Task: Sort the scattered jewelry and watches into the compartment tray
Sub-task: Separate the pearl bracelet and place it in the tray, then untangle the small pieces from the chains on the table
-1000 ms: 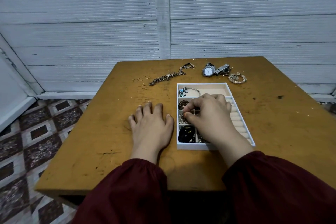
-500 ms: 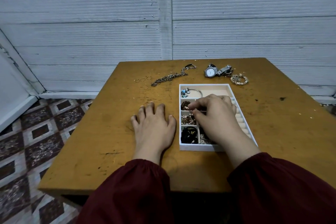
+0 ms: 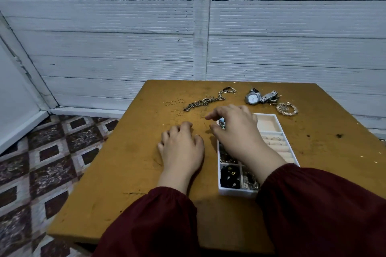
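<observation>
We see a mustard-yellow wooden table point(image 3: 125, 162), its flat top scuffed and speckled. On it lies a white rectangular compartment tray point(image 3: 236, 192) with thin straight walls. The tray lies under and just to the right of the right hand point(image 3: 236, 129). This hand hovers over the tray's far left corner, with fingers loosely bent and spread and the thumb apart from the forefinger. The left hand point(image 3: 181, 148) rests palm down on the bare wood beside the tray, its fingers relaxed and slightly curled, gripping nothing.

Under the right wrist, one near cell holds glossy black beads point(image 3: 228, 175). Padded cream ring rolls point(image 3: 275, 144) line the side to the right of that hand.

Just beyond the right fingertips trails a long tangled metal link chain point(image 3: 202, 103). Further beyond lies a silver round-faced wristwatch point(image 3: 253, 98) with a steel bracelet. To its right lies a pale beaded bracelet point(image 3: 287, 108). Beyond the left hand lie thin gold wire rings point(image 3: 173, 102).
</observation>
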A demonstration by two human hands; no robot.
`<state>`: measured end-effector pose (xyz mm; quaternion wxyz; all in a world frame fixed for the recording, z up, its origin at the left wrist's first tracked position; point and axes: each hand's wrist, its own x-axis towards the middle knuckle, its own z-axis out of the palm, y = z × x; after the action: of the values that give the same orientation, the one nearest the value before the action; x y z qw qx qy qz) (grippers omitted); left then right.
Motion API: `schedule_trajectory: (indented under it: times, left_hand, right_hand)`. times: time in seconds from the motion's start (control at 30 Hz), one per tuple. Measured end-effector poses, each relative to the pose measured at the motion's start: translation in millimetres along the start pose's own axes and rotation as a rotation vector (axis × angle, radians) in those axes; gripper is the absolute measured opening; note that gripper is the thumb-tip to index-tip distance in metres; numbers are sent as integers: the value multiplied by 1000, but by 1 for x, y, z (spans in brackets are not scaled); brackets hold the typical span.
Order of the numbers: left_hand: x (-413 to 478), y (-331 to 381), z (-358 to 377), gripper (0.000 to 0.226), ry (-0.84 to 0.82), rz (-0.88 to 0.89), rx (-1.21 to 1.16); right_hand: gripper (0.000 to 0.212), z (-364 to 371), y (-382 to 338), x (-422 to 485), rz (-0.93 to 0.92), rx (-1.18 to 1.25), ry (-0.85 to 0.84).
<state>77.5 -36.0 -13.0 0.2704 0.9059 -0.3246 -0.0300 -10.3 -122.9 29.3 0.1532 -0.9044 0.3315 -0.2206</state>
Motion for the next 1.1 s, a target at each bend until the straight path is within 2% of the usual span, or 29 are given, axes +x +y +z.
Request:
schedule_trajectory:
  times: [0.2,0.33,0.77,1.1]
  left_hand:
    - [42,-16,-4,36,171,-29,-33]
    - [72,-33,-4,32,230,-47,-26]
    - [140,-57,0,34,177,-48,105]
    - [164,-59,2,28,122,-25,145]
  right_hand:
    - [22,20,-10,37,-62,-61,-48]
    - [23,36,-17,63,-122,-112,-80]
    - [29,80,-28,123,-233,-329,-245]
    - [20,92,-25,130,-226,-298,-163]
